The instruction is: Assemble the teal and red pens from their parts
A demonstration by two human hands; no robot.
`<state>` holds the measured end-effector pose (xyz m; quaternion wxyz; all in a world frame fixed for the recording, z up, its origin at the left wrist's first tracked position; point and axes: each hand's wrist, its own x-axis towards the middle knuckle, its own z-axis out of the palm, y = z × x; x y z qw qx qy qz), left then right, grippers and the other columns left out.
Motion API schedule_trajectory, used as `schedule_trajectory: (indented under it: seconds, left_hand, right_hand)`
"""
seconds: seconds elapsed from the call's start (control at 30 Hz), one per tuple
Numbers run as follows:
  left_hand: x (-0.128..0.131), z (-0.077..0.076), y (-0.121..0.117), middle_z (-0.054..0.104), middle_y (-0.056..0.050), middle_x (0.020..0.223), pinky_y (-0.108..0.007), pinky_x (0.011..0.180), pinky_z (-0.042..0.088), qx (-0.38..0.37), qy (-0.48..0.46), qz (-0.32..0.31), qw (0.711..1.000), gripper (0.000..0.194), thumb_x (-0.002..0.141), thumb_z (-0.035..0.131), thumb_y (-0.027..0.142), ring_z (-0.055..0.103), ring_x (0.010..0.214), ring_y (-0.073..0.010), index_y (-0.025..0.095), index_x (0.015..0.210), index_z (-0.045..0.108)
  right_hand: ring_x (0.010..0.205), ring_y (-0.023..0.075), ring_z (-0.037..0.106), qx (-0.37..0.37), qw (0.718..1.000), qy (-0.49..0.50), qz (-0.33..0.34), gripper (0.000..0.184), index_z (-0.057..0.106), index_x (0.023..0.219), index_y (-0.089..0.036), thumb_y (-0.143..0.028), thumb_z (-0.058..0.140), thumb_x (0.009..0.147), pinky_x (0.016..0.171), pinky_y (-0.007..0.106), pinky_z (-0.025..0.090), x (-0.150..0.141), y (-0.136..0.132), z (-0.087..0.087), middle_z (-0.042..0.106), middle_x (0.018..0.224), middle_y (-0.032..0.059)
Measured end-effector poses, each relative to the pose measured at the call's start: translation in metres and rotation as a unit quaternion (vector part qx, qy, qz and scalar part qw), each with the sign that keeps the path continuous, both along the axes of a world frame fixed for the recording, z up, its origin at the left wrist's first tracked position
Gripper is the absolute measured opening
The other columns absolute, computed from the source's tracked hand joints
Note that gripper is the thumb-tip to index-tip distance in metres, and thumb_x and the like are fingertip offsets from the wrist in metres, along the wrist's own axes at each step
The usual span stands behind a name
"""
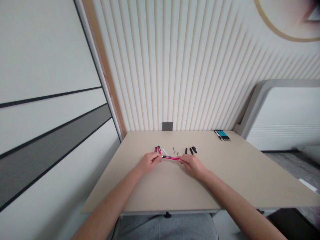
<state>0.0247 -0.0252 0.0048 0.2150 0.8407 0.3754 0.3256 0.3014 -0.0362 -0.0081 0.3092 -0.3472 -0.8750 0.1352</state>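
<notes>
A pink pen barrel with a black end [172, 158] is held level just over the table, between both hands. My left hand [150, 160] pinches its black end, and my right hand [192, 164] grips the pink end with the fingertips. Behind my left hand lie pink pen parts with black ends [159, 149]. Thin white refills [165, 152] rest behind the held pen, partly hidden by it. Several small grey springs [174, 152] lie loose beyond the pen. Black pen grips or tips [191, 151] lie beyond my right hand.
The beige table [160, 195] stands against a ribbed wall with a dark socket [167, 126]. A row of teal, black and white pens [222, 135] lies at its back right. White cabinets [55, 160] rise on the left, and a bed headboard [285, 116] stands on the right.
</notes>
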Motion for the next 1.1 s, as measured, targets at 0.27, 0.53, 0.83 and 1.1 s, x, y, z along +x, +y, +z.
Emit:
schedule_trajectory:
  seconds: [0.27, 0.53, 0.83, 1.1]
  left_hand:
    - [0.003, 0.001, -0.001, 0.061, 0.001, 0.068, -0.019, 0.058, 0.037, 0.004, -0.005, 0.019, 1.000, 0.029, 0.096, 0.042, 0.034, 0.050, 0.057, -0.0100, 0.016, 0.091, 0.064]
    - [0.004, -0.001, -0.001, 0.059, 0.001, 0.067, -0.019, 0.056, 0.035, -0.006, 0.006, 0.015, 1.000, 0.034, 0.097, 0.040, 0.035, 0.047, 0.055, -0.0089, 0.015, 0.083, 0.063]
    - [0.005, -0.007, 0.003, 0.058, 0.001, 0.064, -0.018, 0.051, 0.035, -0.067, -0.007, 0.014, 0.998, 0.027, 0.091, 0.051, 0.037, 0.048, 0.053, -0.0091, 0.015, 0.088, 0.067]
    - [0.006, -0.001, -0.001, 0.062, 0.000, 0.066, -0.018, 0.050, 0.037, -0.107, -0.041, 0.036, 0.993, 0.026, 0.090, 0.051, 0.035, 0.051, 0.051, -0.0090, 0.015, 0.088, 0.068]
  right_hand:
    - [0.069, 0.0157, 0.059, 0.002, 1.000, 0.000, -0.010, 0.029, 0.068, 0.097, -0.018, -0.024, 0.040, 0.097, 0.065, 0.024, 0.042, -0.001, 0.000, -0.001, 0.066, 0.075, 0.0065]
    - [0.072, 0.0162, 0.060, 0.007, 1.000, -0.005, -0.019, 0.032, 0.069, 0.101, -0.017, -0.030, 0.040, 0.099, 0.065, 0.024, 0.043, -0.001, 0.004, -0.006, 0.068, 0.081, 0.0088]
    - [0.078, 0.0168, 0.060, -0.038, 0.999, 0.020, 0.003, 0.032, 0.068, 0.110, -0.019, -0.032, 0.041, 0.099, 0.071, 0.026, 0.044, -0.003, -0.002, 0.004, 0.067, 0.086, 0.0085]
    - [0.083, 0.0170, 0.057, -0.089, 0.992, 0.094, 0.009, 0.038, 0.055, 0.131, -0.018, -0.023, 0.040, 0.097, 0.078, 0.030, 0.046, -0.010, -0.008, 0.006, 0.062, 0.093, 0.0086]
